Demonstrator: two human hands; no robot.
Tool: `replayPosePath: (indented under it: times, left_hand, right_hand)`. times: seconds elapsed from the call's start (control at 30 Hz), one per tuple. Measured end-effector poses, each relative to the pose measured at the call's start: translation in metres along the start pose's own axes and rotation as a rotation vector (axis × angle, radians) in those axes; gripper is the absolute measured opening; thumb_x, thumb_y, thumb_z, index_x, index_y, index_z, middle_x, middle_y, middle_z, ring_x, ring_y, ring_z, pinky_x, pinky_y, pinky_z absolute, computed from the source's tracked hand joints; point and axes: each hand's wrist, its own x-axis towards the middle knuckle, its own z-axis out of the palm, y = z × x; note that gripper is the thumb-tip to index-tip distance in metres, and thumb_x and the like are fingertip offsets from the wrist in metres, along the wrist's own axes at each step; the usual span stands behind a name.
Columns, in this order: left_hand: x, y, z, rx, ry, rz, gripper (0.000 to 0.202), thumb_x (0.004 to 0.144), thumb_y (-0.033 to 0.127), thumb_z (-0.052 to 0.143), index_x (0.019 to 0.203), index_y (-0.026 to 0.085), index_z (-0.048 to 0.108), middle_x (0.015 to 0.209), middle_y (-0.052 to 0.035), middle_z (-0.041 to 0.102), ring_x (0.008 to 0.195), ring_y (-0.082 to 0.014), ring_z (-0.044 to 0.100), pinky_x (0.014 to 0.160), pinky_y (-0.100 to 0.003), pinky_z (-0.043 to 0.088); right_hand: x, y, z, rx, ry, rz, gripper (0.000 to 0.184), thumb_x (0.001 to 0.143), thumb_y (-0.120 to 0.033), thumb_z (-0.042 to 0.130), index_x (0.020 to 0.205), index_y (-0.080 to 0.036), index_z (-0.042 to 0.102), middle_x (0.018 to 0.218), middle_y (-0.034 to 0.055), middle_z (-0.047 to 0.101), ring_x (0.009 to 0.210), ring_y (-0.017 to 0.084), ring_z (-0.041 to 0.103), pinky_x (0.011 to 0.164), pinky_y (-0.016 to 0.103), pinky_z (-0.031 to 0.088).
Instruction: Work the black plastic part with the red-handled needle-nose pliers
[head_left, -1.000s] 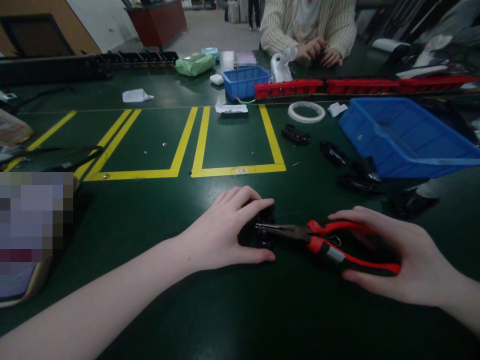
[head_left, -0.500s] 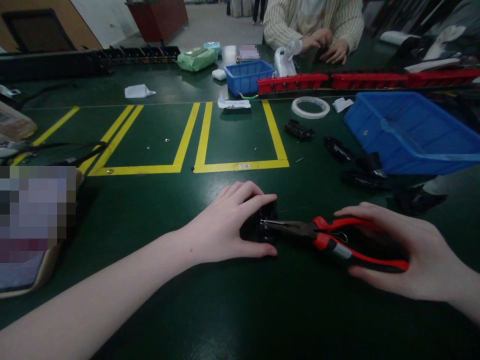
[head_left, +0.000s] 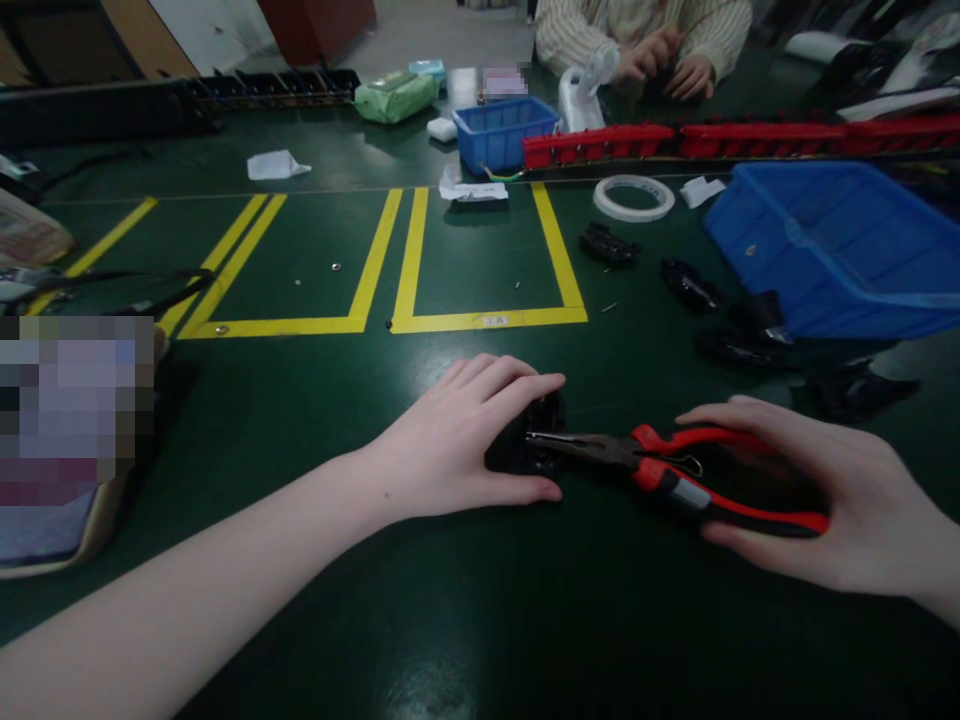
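Observation:
My left hand [head_left: 465, 440] lies over a small black part [head_left: 534, 445] on the green table [head_left: 315, 420], with fingers and thumb closed around it. My right hand [head_left: 825, 500] grips the red handles of needle-nose pliers [head_left: 660, 470]. The pliers' thin jaws point left and reach into the black part between my left thumb and fingers. Most of the part is hidden under my left hand.
Yellow tape rectangles [head_left: 487, 320] mark the table ahead. A large blue bin [head_left: 832, 250] sits at right with several black parts [head_left: 690, 285] beside it. A tape roll [head_left: 634, 197], a small blue bin [head_left: 502, 135] and red strips [head_left: 675, 140] lie farther back. Another person's hands [head_left: 667, 65] work across the table.
Both hands, the pliers and the black part keep the same hold; the view has shifted slightly, so everything sits a little higher and to the right.

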Motion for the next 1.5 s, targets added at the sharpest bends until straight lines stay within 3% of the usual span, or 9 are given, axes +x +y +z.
replayPosePath:
  times: [0.1,0.23,0.53,0.77,0.93,1.07,1.33,1.5]
  left_hand:
    - [-0.001,0.001,0.0,0.016,0.009,0.023,0.066,0.081,0.052,0.065,0.133,0.018,0.043,0.13,-0.0069,0.053,0.118,-0.0252,0.048,0.098,-0.038,0.042]
    - [0.0,0.001,-0.001,0.002,0.004,0.013,0.059,0.08,0.055,0.064,0.124,0.019,0.049,0.127,-0.0065,0.055,0.117,-0.0257,0.049,0.097,-0.038,0.042]
    - [0.001,0.0,0.002,-0.013,0.024,0.05,0.056,0.082,0.054,0.064,0.123,0.019,0.052,0.124,-0.0063,0.056,0.114,-0.0251,0.049,0.095,-0.037,0.041]
    - [0.001,-0.002,0.003,-0.025,0.052,0.089,0.058,0.081,0.055,0.065,0.122,0.016,0.054,0.121,-0.0081,0.057,0.111,-0.0242,0.05,0.092,-0.037,0.042]
    - [0.001,-0.001,0.002,-0.046,0.045,0.088,0.058,0.079,0.055,0.066,0.121,0.016,0.055,0.12,-0.0082,0.058,0.11,-0.0242,0.051,0.09,-0.037,0.043]
    - [0.001,-0.001,0.001,-0.116,0.044,0.081,0.058,0.078,0.054,0.068,0.12,0.016,0.055,0.118,-0.007,0.059,0.108,-0.0232,0.052,0.091,-0.037,0.043]
    - [0.002,-0.002,0.0,-0.237,0.074,0.108,0.059,0.076,0.049,0.073,0.119,0.013,0.055,0.117,-0.0081,0.058,0.109,-0.022,0.052,0.092,-0.034,0.044]
    - [0.002,-0.002,0.0,-0.233,0.054,0.106,0.059,0.077,0.048,0.072,0.12,0.012,0.055,0.118,-0.008,0.057,0.109,-0.0221,0.052,0.093,-0.034,0.044]
  right_hand:
    - [-0.001,0.001,0.0,-0.023,0.01,-0.004,0.053,0.077,-0.058,0.06,0.12,-0.028,0.051,0.106,0.0056,0.065,0.089,0.022,0.066,0.079,0.032,0.054]
    - [0.001,0.001,-0.001,-0.012,-0.008,0.005,0.052,0.079,-0.062,0.056,0.119,-0.029,0.05,0.107,0.0055,0.064,0.088,0.021,0.066,0.071,0.03,0.055]
    - [0.006,-0.004,-0.005,0.074,-0.063,0.106,0.049,0.08,-0.065,0.051,0.115,-0.031,0.052,0.104,0.0016,0.067,0.085,0.017,0.067,0.071,0.025,0.055]
    - [0.013,0.013,-0.009,0.11,-0.114,-0.03,0.048,0.072,-0.056,0.065,0.114,-0.034,0.053,0.097,-0.0028,0.07,0.074,0.017,0.07,0.057,0.022,0.056]
    - [0.011,0.008,-0.009,0.119,-0.093,0.021,0.047,0.074,-0.063,0.059,0.112,-0.035,0.054,0.094,-0.003,0.07,0.072,0.019,0.069,0.053,0.024,0.055]
    - [0.007,-0.004,-0.006,0.139,-0.055,0.157,0.051,0.074,-0.071,0.053,0.11,-0.036,0.054,0.098,-0.0034,0.069,0.079,0.019,0.069,0.063,0.028,0.056]
    - [0.012,0.008,-0.008,0.072,-0.088,-0.047,0.046,0.076,-0.062,0.058,0.114,-0.035,0.051,0.093,-0.0032,0.07,0.069,0.017,0.069,0.053,0.021,0.055]
    - [0.012,0.006,-0.007,0.057,-0.075,-0.04,0.045,0.079,-0.063,0.053,0.114,-0.035,0.05,0.092,-0.0016,0.069,0.07,0.018,0.07,0.051,0.023,0.055]
